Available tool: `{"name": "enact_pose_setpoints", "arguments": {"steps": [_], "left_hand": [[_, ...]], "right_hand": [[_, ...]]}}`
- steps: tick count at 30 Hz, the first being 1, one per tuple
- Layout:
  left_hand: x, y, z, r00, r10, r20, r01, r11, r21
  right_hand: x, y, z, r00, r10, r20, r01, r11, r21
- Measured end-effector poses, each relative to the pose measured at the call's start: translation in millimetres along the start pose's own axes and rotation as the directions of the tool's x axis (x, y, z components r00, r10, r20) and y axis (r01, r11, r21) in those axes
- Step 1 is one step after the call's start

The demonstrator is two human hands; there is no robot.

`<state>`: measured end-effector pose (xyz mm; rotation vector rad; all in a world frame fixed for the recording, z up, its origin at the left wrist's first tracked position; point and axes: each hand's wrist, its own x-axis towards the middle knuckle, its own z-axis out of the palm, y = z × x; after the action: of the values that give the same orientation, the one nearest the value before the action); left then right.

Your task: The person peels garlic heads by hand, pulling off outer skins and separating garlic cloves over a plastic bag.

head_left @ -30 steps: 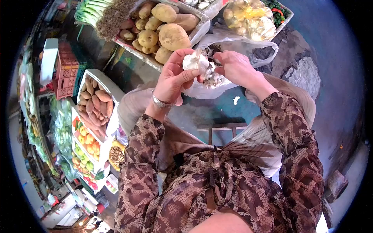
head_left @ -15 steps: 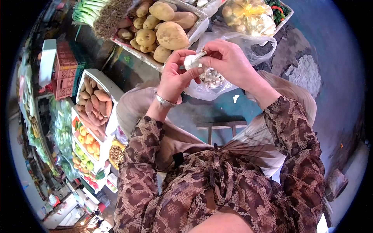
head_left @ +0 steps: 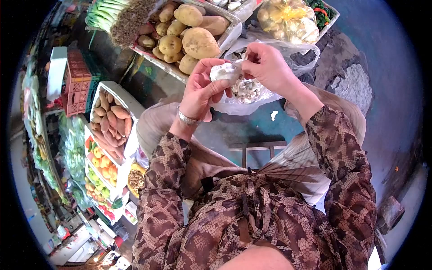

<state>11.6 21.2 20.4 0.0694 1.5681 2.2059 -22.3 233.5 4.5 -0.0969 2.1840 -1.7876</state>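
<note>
A white garlic bulb is gripped between the thumb and fingers of my left hand. Close against the bulb's right side, my right hand is closed in a pinch; what its fingertips hold is too small to make out. Below both hands lies an open clear plastic bag. In it are whitish garlic scraps, which look like skins or small pieces.
A box of potatoes stands ahead, beside a bag of round, pale produce. Leeks lie far left. Boxes of sweet potatoes and fruit line the left. A white scrap is on the floor.
The garlic bulb has turned in my left hand, its rounded side now showing. My right hand has come off the stem and shifted slightly up and right, still pinched.
</note>
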Motion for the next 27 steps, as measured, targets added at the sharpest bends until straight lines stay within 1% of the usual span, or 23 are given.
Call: {"name": "enact_pose_setpoints", "arguments": {"steps": [1, 2, 4, 5, 6, 7, 8, 9, 11, 12, 13, 14, 15, 16, 17, 18, 22, 24, 25, 27], "left_hand": [[-1, 0, 1, 1.000, 0.000, 0.000, 0.000, 1.000, 0.000], [-3, 2, 3, 1.000, 0.020, -0.007, -0.020, 0.999, -0.028], [-4, 4, 3, 0.999, 0.038, -0.011, -0.039, 0.998, -0.058], [-4, 6, 1, 1.000, 0.022, 0.019, -0.020, 0.997, -0.068], [-4, 7, 0, 0.999, 0.007, 0.047, -0.003, 0.997, -0.077], [-4, 6, -2, 0.999, 0.010, 0.042, -0.006, 0.997, -0.078], [-3, 4, -4, 0.998, 0.009, 0.058, -0.004, 0.996, -0.088], [-3, 4, -5, 0.997, 0.008, 0.076, 0.000, 0.995, -0.098], [-3, 5, -6, 0.999, -0.007, 0.053, 0.011, 0.997, -0.073], [-3, 5, -6, 0.999, -0.020, 0.027, 0.022, 0.999, -0.050], [-2, 4, -6, 1.000, -0.019, 0.023, 0.020, 0.998, -0.052], [-2, 4, -7, 1.000, -0.014, 0.010, 0.014, 0.999, -0.047], [-2, 3, -7, 1.000, -0.010, -0.001, 0.010, 0.999, -0.040], [-3, 2, -7, 1.000, -0.013, -0.001, 0.013, 0.999, -0.040], [-3, 1, -6, 1.000, -0.013, -0.014, 0.013, 1.000, 0.015], [-3, 0, -6, 1.000, -0.010, -0.026, 0.012, 0.998, 0.069], [-4, -5, -3, 0.998, -0.033, -0.053, 0.039, 0.993, 0.109], [-4, -3, -1, 0.998, -0.044, -0.034, 0.047, 0.996, 0.082], [-4, -3, 0, 0.998, -0.045, -0.032, 0.047, 0.995, 0.083], [-4, -5, 2, 0.999, 0.009, -0.038, -0.004, 0.992, 0.125]], "right_hand": [[0, 1, 0, 0.996, -0.079, -0.032, 0.070, 0.974, -0.215], [0, 4, 0, 0.996, -0.078, -0.033, 0.069, 0.974, -0.214], [-3, 10, 1, 0.967, -0.250, -0.044, 0.221, 0.914, -0.341], [-4, 12, 0, 0.967, -0.249, -0.043, 0.220, 0.913, -0.343], [-5, 13, 1, 0.960, -0.281, 0.003, 0.258, 0.878, -0.404], [-6, 12, 2, 0.950, -0.309, 0.053, 0.298, 0.836, -0.461], [-10, 11, 3, 0.975, -0.210, 0.073, 0.215, 0.810, -0.545], [-9, 15, 2, 0.975, -0.211, 0.074, 0.216, 0.810, -0.545], [-6, 27, -1, 0.941, -0.330, 0.082, 0.302, 0.702, -0.645], [-4, 21, -1, 0.941, -0.329, 0.084, 0.302, 0.700, -0.646], [-1, 14, -4, 0.974, -0.203, 0.099, 0.226, 0.887, -0.402], [2, 7, -5, 0.985, -0.081, 0.151, 0.100, 0.987, -0.126], [1, -4, -8, 0.985, -0.080, 0.153, 0.099, 0.987, -0.124], [-2, -16, -11, 0.975, 0.018, 0.219, -0.021, 1.000, 0.011], [-5, -24, -12, 0.950, 0.104, 0.295, -0.150, 0.979, 0.136], [-7, -26, -11, 0.949, 0.108, 0.296, -0.154, 0.979, 0.135], [-3, -12, -8, 0.946, 0.130, 0.296, -0.169, 0.979, 0.112], [-3, -9, -8, 0.946, 0.115, 0.303, -0.186, 0.959, 0.216], [-3, -8, -7, 0.947, 0.115, 0.301, -0.186, 0.958, 0.217], [-5, -9, -6, 0.952, 0.143, 0.271, -0.201, 0.958, 0.202]]}}
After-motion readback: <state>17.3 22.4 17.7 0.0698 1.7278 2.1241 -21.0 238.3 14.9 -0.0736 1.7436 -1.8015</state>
